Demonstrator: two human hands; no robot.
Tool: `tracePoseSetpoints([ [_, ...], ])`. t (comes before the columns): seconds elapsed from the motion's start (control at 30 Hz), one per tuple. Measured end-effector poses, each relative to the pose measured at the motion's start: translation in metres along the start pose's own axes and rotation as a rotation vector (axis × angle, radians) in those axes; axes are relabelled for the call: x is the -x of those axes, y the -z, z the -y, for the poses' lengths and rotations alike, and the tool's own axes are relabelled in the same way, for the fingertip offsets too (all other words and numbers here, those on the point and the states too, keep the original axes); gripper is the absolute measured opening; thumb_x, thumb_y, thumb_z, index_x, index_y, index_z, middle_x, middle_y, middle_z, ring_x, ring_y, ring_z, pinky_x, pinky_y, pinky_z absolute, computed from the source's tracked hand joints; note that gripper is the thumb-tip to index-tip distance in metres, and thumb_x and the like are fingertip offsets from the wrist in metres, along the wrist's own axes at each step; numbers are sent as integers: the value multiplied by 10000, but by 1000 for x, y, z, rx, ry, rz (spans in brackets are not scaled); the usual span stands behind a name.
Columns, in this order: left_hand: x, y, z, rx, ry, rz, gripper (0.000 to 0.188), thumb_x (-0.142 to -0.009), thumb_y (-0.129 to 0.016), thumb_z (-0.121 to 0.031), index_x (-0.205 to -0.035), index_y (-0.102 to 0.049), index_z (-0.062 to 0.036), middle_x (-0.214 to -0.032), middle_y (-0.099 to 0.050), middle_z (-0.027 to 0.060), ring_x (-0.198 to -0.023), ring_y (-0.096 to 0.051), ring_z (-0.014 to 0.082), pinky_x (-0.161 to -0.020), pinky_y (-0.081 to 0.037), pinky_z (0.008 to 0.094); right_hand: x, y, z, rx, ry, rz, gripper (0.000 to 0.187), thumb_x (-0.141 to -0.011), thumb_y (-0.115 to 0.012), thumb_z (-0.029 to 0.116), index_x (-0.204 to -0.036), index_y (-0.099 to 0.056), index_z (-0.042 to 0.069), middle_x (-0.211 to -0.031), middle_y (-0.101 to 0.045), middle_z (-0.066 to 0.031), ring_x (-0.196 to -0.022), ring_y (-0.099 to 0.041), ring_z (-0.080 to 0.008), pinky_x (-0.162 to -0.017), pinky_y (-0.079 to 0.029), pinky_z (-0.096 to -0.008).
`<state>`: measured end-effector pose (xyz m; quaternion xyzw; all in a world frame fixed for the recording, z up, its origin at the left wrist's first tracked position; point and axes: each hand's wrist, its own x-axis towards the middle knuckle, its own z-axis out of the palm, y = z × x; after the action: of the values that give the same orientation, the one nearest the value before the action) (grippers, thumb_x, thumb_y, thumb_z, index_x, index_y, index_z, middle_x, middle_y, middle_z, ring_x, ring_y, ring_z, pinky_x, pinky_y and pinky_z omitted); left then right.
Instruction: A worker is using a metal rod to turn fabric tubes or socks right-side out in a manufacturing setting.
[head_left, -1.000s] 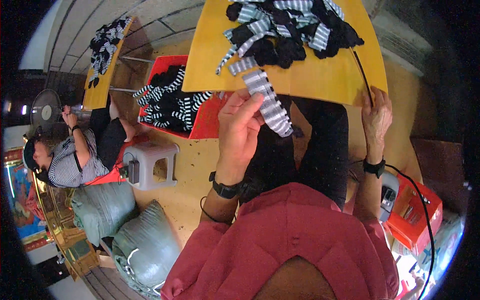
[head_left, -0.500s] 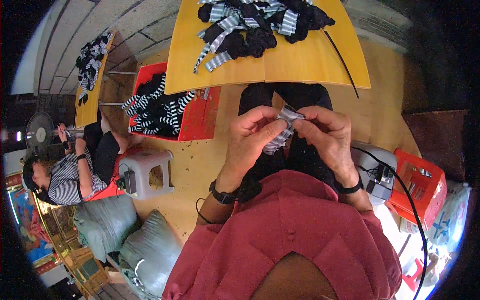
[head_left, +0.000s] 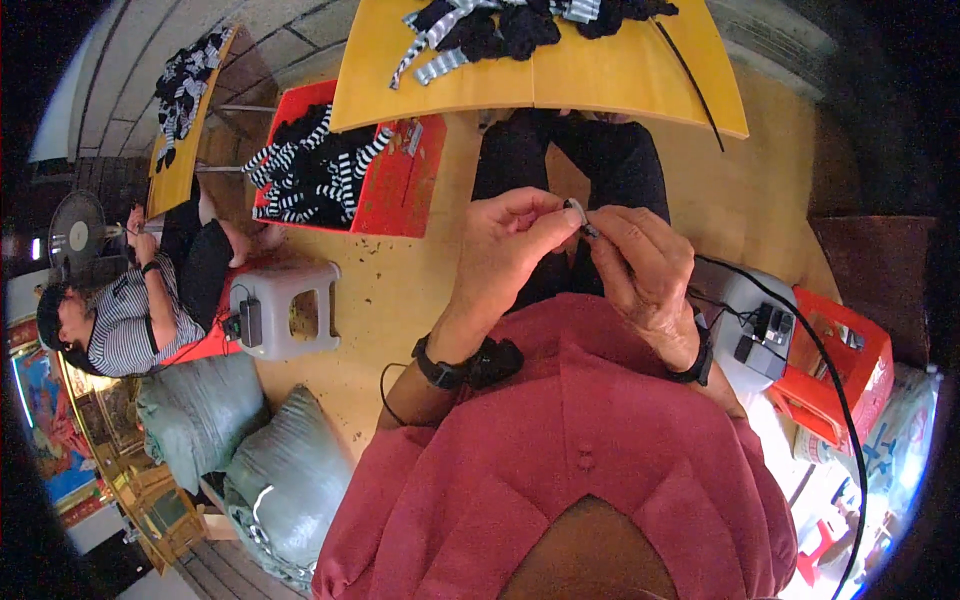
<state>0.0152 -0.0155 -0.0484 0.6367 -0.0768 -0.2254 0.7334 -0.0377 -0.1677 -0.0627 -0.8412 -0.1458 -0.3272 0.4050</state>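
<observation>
In front of my torso, above my lap, my left hand (head_left: 510, 245) and my right hand (head_left: 648, 268) meet at the fingertips. Pinched between both is a small grey-and-white striped fabric piece (head_left: 577, 212), seen nearly edge-on. Most of it is hidden by my fingers. My left thumb and forefinger press together on its left side, while the right fingers curl round the other side. Beyond my hands, a loose pile of black fabric and grey-striped strips (head_left: 515, 32) lies on the yellow table (head_left: 610, 92).
Left of the table stands a red box (head_left: 402, 185) holding black-and-white striped fabric pieces (head_left: 335, 175). A person (head_left: 140, 315) sits further left, near a grey stool (head_left: 305, 300) and stuffed sacks (head_left: 290, 470). At right are a red plastic stool (head_left: 850, 350) and a black cable (head_left: 825, 370).
The striped fabric hung spread below my fingers before; now only a small edge shows. My right hand has turned and its fingers curl more. My view has shifted, so the table sits higher.
</observation>
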Motion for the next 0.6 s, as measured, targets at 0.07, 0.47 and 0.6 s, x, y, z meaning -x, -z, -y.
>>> tracePoseSetpoints([
  [0.07,3,2,3,-3,20,30,142,-796,-655,-120,-821,-628,17,-712,-601,15,-653,-536,56,-571,-426,190,10,1,0,-46,-68,34,195,-693,-632,-39,-886,-602,-28,-781,-618,-159,-677,-615,-281,-592,-501,-325],
  [0.47,16,5,22,-259,-74,201,133,-798,-645,-124,-817,-625,5,-710,-601,5,-642,-506,47,-573,-416,199,14,18,8,-662,-952,321,125,-817,-621,106,-895,-628,9,-742,-627,-25,-635,-565,-76,-547,-450,-203],
  [0.6,15,5,20,-112,78,210,125,-799,-629,-117,-808,-623,8,-709,-606,8,-658,-511,47,-584,-420,210,20,19,-4,-743,-1018,377,119,-828,-610,126,-882,-638,23,-730,-623,-19,-593,-549,-62,-487,-420,-184],
])
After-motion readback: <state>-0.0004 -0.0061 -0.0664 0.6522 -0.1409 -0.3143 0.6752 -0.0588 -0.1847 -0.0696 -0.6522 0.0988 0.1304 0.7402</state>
